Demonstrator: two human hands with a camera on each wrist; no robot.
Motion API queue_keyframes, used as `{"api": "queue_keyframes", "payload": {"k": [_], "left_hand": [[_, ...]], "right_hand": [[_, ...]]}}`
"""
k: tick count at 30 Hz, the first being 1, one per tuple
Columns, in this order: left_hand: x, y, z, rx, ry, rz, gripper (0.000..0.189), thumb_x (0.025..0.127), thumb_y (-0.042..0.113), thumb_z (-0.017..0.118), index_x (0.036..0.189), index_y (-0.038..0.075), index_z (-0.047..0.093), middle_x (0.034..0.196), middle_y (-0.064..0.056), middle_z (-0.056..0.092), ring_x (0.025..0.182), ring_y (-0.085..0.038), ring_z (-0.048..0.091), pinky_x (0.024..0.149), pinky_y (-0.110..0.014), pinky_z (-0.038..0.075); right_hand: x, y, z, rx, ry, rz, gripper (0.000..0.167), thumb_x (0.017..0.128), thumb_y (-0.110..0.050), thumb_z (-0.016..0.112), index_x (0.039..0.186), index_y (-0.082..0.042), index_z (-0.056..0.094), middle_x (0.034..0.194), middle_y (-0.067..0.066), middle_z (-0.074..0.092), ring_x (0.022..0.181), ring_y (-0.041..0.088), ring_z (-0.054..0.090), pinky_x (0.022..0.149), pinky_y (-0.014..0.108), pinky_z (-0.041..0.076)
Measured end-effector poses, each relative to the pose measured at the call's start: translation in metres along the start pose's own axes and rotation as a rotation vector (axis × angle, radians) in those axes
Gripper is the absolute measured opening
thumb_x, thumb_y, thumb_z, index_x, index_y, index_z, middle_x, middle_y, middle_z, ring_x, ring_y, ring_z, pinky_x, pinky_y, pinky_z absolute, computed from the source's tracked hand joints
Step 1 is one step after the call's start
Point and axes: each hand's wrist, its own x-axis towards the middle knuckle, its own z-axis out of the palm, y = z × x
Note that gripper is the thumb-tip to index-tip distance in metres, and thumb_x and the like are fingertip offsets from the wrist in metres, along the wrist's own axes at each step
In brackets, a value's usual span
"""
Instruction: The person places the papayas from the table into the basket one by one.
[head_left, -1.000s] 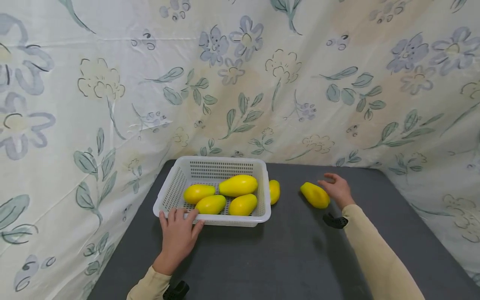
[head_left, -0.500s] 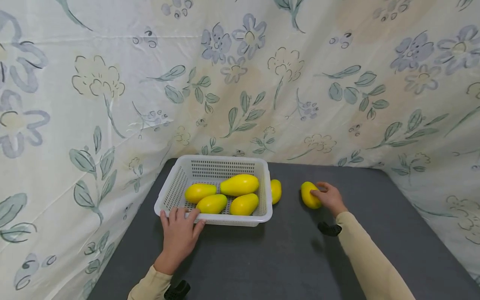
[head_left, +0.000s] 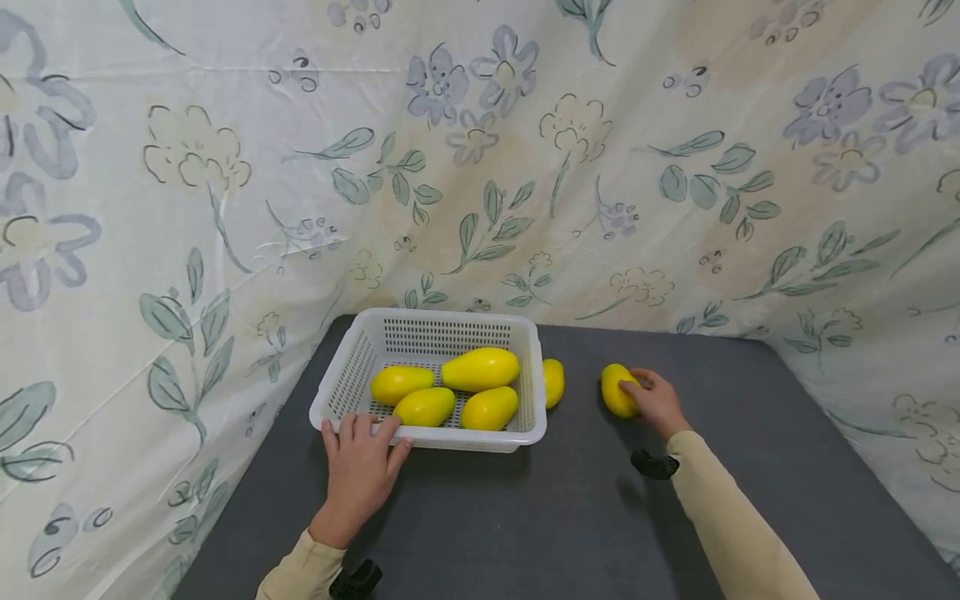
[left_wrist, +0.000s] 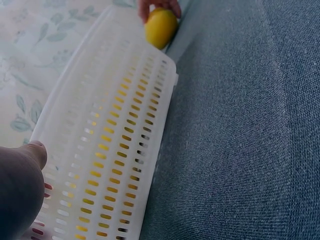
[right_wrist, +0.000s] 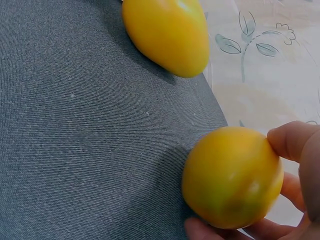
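In the head view my right hand (head_left: 656, 402) holds a yellow papaya (head_left: 617, 392) at the right of the dark table. From the right wrist view, thumb and fingers go round opposite sides of this papaya (right_wrist: 232, 177), which is close over the cloth. My left hand (head_left: 360, 471) grips the near rim of a white slotted plastic basket (head_left: 450, 317), fingers over the rim. In the left wrist view the thumb (left_wrist: 36, 154) presses the basket's outer wall (left_wrist: 107, 135). Several yellow papayas (head_left: 480, 369) lie inside the basket.
Another papaya (head_left: 553, 383) lies just right of the basket, partly hidden by its wall. Dark cloth covers the table (head_left: 517, 517). A floral curtain (head_left: 480, 208) hangs behind the table and along its sides.
My right hand has moved left and down onto the papaya and taken hold of it; the papaya has turned more upright in view. The left hand stays on the basket rim.
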Motion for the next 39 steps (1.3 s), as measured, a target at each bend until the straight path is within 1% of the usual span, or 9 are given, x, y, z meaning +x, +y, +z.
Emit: {"api": "queue_keyframes", "payload": {"k": [4,10,18,22,25,28,33,39], "left_hand": [[0.000,0.000,-0.001,0.002,0.003,0.001,0.032,0.088,0.030,0.077,0.112,0.009,0.070,0.111,-0.024,0.060,0.112,-0.047,0.048,0.105,-0.079,0.021],[0.000,0.001,0.000,0.007,0.024,0.015,0.032,0.087,0.030,0.079,0.110,0.010,0.070,0.108,-0.024,0.060,0.109,-0.046,0.048,0.104,-0.079,0.022],[0.000,0.002,-0.002,0.015,-0.013,-0.003,0.033,0.088,0.031,0.078,0.112,0.009,0.070,0.110,-0.024,0.060,0.111,-0.045,0.048,0.105,-0.078,0.022],[0.001,0.002,-0.003,0.025,-0.016,-0.005,0.034,0.088,0.031,0.078,0.112,0.010,0.070,0.110,-0.024,0.060,0.111,-0.045,0.048,0.105,-0.078,0.023],[0.001,0.002,-0.003,0.027,-0.005,-0.001,0.033,0.087,0.031,0.079,0.112,0.009,0.070,0.110,-0.024,0.061,0.110,-0.045,0.048,0.105,-0.078,0.023],[0.001,0.001,-0.003,0.021,0.009,0.007,0.033,0.087,0.030,0.079,0.111,0.009,0.071,0.109,-0.024,0.061,0.110,-0.046,0.048,0.104,-0.079,0.023],[0.000,0.001,-0.001,0.018,0.027,0.020,0.032,0.087,0.030,0.078,0.110,0.009,0.071,0.108,-0.025,0.060,0.109,-0.047,0.049,0.103,-0.079,0.024],[0.000,0.001,-0.001,0.005,0.037,0.026,0.031,0.087,0.030,0.078,0.109,0.009,0.071,0.107,-0.025,0.060,0.107,-0.047,0.049,0.103,-0.079,0.023]], "right_hand": [[-0.001,0.000,0.001,0.028,0.005,-0.003,0.069,0.106,-0.039,0.049,0.159,-0.001,0.028,0.157,0.036,0.033,0.133,0.049,0.049,0.089,0.047,0.060],[-0.003,0.000,0.001,0.041,0.020,0.004,0.069,0.105,-0.039,0.050,0.158,0.000,0.028,0.155,0.036,0.034,0.130,0.049,0.051,0.086,0.045,0.061],[-0.005,0.001,0.001,0.063,0.021,0.023,0.068,0.104,-0.038,0.053,0.157,-0.001,0.031,0.154,0.035,0.037,0.128,0.047,0.053,0.085,0.044,0.061],[-0.006,-0.003,-0.002,0.073,0.012,0.021,0.068,0.104,-0.038,0.052,0.158,-0.002,0.030,0.155,0.034,0.037,0.128,0.046,0.053,0.085,0.044,0.061],[-0.008,-0.008,-0.006,0.086,0.012,0.013,0.069,0.105,-0.039,0.051,0.159,-0.003,0.029,0.156,0.033,0.036,0.128,0.045,0.053,0.084,0.042,0.061],[-0.012,-0.016,-0.012,0.108,0.022,0.006,0.069,0.105,-0.039,0.051,0.160,-0.004,0.028,0.157,0.032,0.036,0.128,0.044,0.053,0.086,0.041,0.061],[-0.017,-0.034,-0.023,0.138,0.047,-0.014,0.068,0.105,-0.039,0.051,0.160,-0.007,0.028,0.158,0.030,0.036,0.130,0.043,0.052,0.092,0.043,0.060],[-0.024,-0.058,-0.033,0.163,0.070,-0.035,0.067,0.105,-0.039,0.052,0.161,-0.010,0.029,0.160,0.028,0.035,0.135,0.044,0.049,0.090,0.039,0.060]]}}
